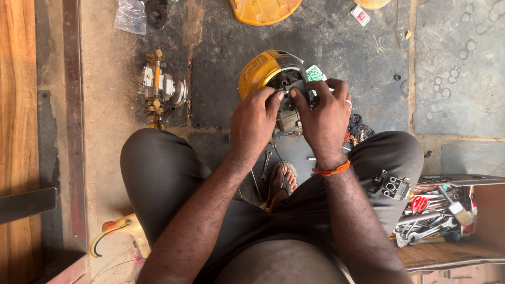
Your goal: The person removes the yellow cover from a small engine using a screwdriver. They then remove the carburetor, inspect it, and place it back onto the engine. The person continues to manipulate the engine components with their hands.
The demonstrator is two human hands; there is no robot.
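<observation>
Seated person, viewed from above. Both hands meet on a small engine unit with a yellow housing (259, 71), which sits on the dark floor mat just beyond the knees, at centre of the scene. The left hand (254, 120) has its fingers curled and pinched on the grey metal part of the unit; the right hand (324, 115) is likewise closed over it, fingertips touching those of the left (what lies between the fingertips is too small to tell). An orange band (331, 170) circles the right wrist.

Containers: an open toolbox (463, 181) at near right holds spanners, red-handled scissors (419, 203) and assorted hand tools, heaped loosely. A clear plastic bag (131, 16) lies at far left; contents indistinct.

Other items: a carburettor-like metal assembly (160, 89) stands on the floor to the left, well apart from the hands. A spanner (265, 165) lies beside the sandalled foot (282, 184).
</observation>
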